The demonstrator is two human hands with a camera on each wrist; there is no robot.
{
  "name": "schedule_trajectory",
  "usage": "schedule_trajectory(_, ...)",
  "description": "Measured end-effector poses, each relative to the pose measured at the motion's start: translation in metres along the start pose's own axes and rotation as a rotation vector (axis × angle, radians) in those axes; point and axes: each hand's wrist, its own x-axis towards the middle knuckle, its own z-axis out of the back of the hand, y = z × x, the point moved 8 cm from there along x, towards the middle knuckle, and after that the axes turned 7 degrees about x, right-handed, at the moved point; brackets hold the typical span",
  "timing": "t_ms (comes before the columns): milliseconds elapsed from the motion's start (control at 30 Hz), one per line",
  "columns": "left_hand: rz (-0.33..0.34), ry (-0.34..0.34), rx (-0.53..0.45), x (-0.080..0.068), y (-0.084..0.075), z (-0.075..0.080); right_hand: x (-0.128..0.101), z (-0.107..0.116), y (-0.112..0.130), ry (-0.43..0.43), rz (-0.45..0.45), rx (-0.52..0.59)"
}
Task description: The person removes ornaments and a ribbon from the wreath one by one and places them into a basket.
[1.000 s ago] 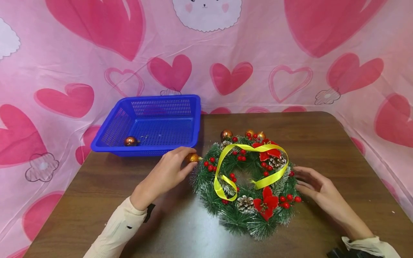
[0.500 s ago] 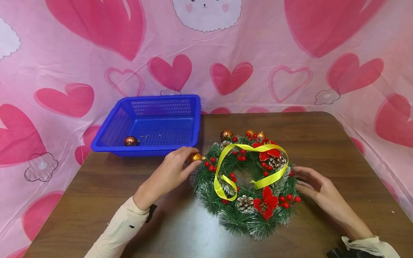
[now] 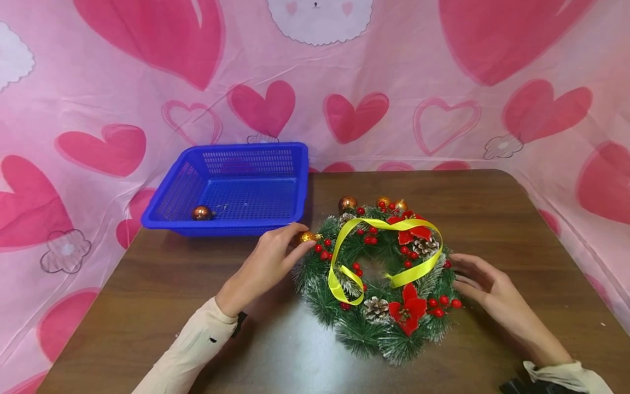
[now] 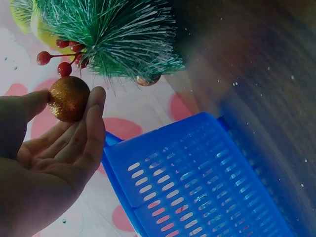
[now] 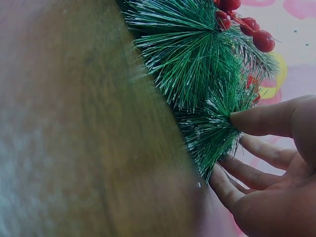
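Note:
Between the thumb and fingers of my left hand [image 3: 268,260] is a glittery gold bauble [image 3: 307,237], held at the left edge of a green wreath [image 3: 320,295]. The left wrist view shows this bauble close beside a sprig of red berries [image 4: 64,69]. My right hand [image 3: 497,293] grips the wreath's right edge, its thumb on a frosted pine tuft [image 5: 212,118] and its fingers behind. A loose yellow ribbon [image 3: 418,271] lies over the wreath among pinecones [image 3: 377,309] and red flowers [image 3: 407,309]. Baubles [image 3: 347,204] show along the wreath's far edge.
A blue plastic basket [image 3: 226,223] stands on the brown table [image 3: 123,295], left of the wreath. Inside it lies a copper bauble [image 3: 201,213]. Behind the table hangs a pink curtain [image 3: 344,71] printed with hearts.
My left hand has moved right with the gold bauble, bringing it against the wreath's left edge. The right hand keeps its place at the wreath. The head view has shifted slightly.

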Motion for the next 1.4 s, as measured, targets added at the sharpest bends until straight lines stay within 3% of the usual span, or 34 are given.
schedule_trajectory(267, 0.018, 0.001, -0.044, 0.004, 0.0, -0.002, -0.001, 0.002, 0.001, -0.005, -0.016, -0.026)
schedule_trajectory(700, -0.067, -0.028, -0.053, 0.019, -0.009, 0.006, -0.001, 0.002, -0.001, -0.032, -0.045, -0.063)
schedule_trajectory(1033, -0.099, 0.038, -0.145, 0.023, -0.017, 0.006, 0.0, 0.001, 0.0, -0.031, -0.049, -0.09)
schedule_trajectory(1400, -0.058, 0.054, -0.133, 0.033, -0.013, -0.006, 0.001, 0.002, 0.001, -0.028, -0.046, -0.086)
